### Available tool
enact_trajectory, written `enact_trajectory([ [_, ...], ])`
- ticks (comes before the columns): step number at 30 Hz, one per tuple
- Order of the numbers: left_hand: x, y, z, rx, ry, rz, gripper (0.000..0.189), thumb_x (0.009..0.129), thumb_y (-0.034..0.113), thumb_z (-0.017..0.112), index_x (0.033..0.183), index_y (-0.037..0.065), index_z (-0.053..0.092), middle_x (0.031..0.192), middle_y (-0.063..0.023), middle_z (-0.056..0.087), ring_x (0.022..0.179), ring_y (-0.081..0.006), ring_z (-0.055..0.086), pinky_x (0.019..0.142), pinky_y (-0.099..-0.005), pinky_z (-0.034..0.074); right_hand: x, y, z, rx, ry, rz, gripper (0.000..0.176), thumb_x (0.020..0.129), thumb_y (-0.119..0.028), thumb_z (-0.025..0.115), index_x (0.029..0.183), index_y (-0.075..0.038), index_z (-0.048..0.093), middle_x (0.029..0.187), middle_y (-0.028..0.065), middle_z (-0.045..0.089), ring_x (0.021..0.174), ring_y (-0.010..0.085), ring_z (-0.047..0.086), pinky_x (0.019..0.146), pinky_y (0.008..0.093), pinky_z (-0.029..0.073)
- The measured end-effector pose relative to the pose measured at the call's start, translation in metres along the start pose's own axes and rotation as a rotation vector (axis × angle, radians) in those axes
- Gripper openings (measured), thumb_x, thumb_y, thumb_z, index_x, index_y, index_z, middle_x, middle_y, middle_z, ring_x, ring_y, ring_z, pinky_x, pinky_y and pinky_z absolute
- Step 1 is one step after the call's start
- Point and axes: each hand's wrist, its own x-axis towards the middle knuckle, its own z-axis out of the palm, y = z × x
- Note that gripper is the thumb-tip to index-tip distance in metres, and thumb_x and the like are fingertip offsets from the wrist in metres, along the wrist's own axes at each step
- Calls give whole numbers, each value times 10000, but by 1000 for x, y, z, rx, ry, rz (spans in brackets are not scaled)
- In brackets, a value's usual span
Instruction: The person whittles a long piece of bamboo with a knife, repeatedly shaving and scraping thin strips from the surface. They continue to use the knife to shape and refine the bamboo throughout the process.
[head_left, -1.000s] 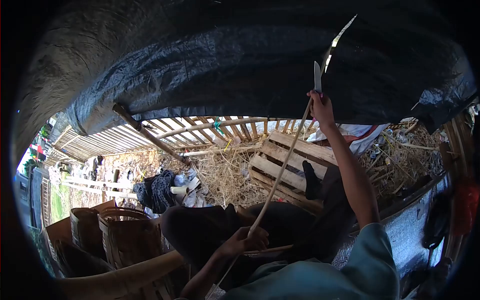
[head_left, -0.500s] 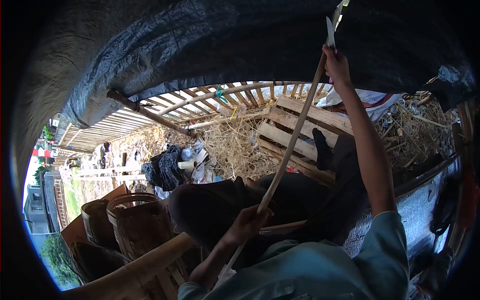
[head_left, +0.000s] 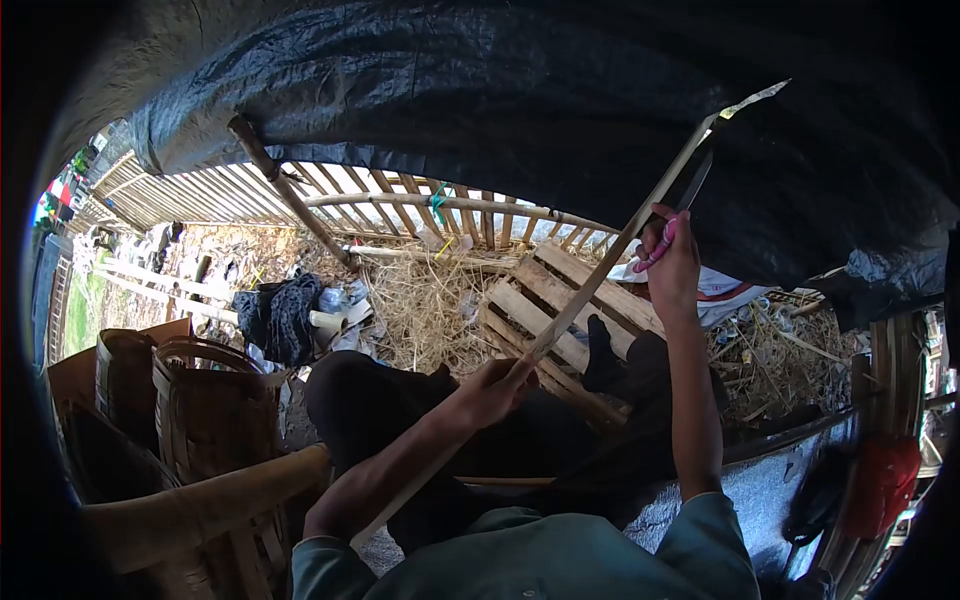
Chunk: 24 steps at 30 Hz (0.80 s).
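A long pale bamboo strip (head_left: 598, 275) runs diagonally from my lap up toward the dark tarp, and a shaving curls away at its top end. Wrapped around its lower part is my left hand (head_left: 490, 393), closed. My right hand (head_left: 672, 265), also closed, grips a knife (head_left: 697, 180) by its pink handle. The blade points up beside the strip's upper part, overlapping it near the tip in this view. Under the strip, my legs in dark trousers are bent, one foot resting on a wooden slatted pallet (head_left: 565, 283).
A black tarp (head_left: 480, 100) hangs low overhead. Ahead stands a bamboo slat fence (head_left: 390, 195) with straw (head_left: 410, 300) and scraps on the ground. Woven baskets (head_left: 215, 420) and a thick bamboo pole (head_left: 200, 500) are at left. A red item (head_left: 880, 485) is at right.
The right hand has come down and nearer with the knife, its pink handle now showing. The strip's upper end has swung right and a curled shaving shows there. The view has shifted.
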Motion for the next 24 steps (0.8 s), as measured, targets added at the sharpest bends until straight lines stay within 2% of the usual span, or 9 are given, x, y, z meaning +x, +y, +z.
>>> enact_trajectory([
  [3, -3, -12, 0, 157, 41, 127, 507, 985, 441, 357, 694, 58, 517, 560, 37, 425, 490, -60, 379, 457, -246, 316, 2, 19, -6, -85, 48, 55, 313, 965, -398, 434, 945, -89, 480, 624, -15, 405, 520, 73, 366, 491, 224, 336],
  [5, -8, -9, 0, 106, 28, 89, 505, 988, 433, 349, 672, 65, 490, 562, 41, 417, 506, -58, 370, 465, -248, 313, -1, 24, -3, -142, 65, 129, 298, 953, -405, 458, 921, -108, 468, 630, -29, 393, 501, 45, 360, 400, 190, 299],
  [7, -8, -8, 3, 89, 40, 76, 500, 989, 426, 349, 666, 68, 481, 565, 42, 418, 512, -58, 373, 465, -250, 313, -8, 13, 1, -367, 39, 130, 297, 965, -392, 438, 934, -100, 481, 631, -31, 382, 523, 44, 366, 439, 197, 314],
  [8, -8, -6, 4, 56, 47, 42, 498, 991, 419, 349, 657, 70, 467, 564, 44, 411, 516, -57, 375, 466, -250, 314, -7, 14, -11, -618, -74, 4, 289, 989, -356, 391, 959, -86, 493, 631, -31, 368, 549, 44, 371, 484, 204, 322],
  [11, -10, -5, 3, 101, 36, 99, 494, 993, 411, 347, 657, 70, 467, 563, 45, 406, 522, -54, 376, 475, -238, 315, -20, -7, -12, -852, -92, -213, 289, 1004, -324, 357, 983, -70, 495, 630, -32, 360, 560, 49, 355, 511, 210, 311],
  [15, -11, -4, 2, 143, 8, 68, 464, 995, 400, 340, 699, 67, 470, 561, 38, 399, 489, -55, 392, 445, -227, 335, -40, 17, -18, -451, -170, -38, 375, 991, -382, 352, 919, -35, 475, 569, -6, 373, 505, 92, 411, 486, 270, 322],
  [16, -12, -1, 1, 142, -6, 21, 456, 995, 398, 338, 711, 67, 470, 560, 36, 400, 477, -56, 397, 435, -226, 340, -45, 36, -13, -176, -129, 46, 308, 985, -372, 400, 915, -77, 457, 578, -39, 349, 461, 37, 302, 418, 199, 258],
  [19, -9, -3, 1, 69, -42, -46, 439, 995, 398, 334, 738, 68, 469, 553, 34, 397, 445, -58, 408, 411, -224, 355, -56, 28, -2, -21, -99, 382, 337, 968, -406, 431, 875, -83, 428, 546, -52, 328, 409, 35, 270, 373, 205, 218],
  [24, -10, -7, 5, 220, -30, -4, 413, 997, 399, 315, 846, 41, 456, 557, 10, 422, 445, -78, 409, 419, -241, 351, -25, 46, 1, -374, 112, 189, 339, 874, -408, 610, 783, -114, 468, 508, -76, 350, 386, 17, 287, 355, 217, 203],
])
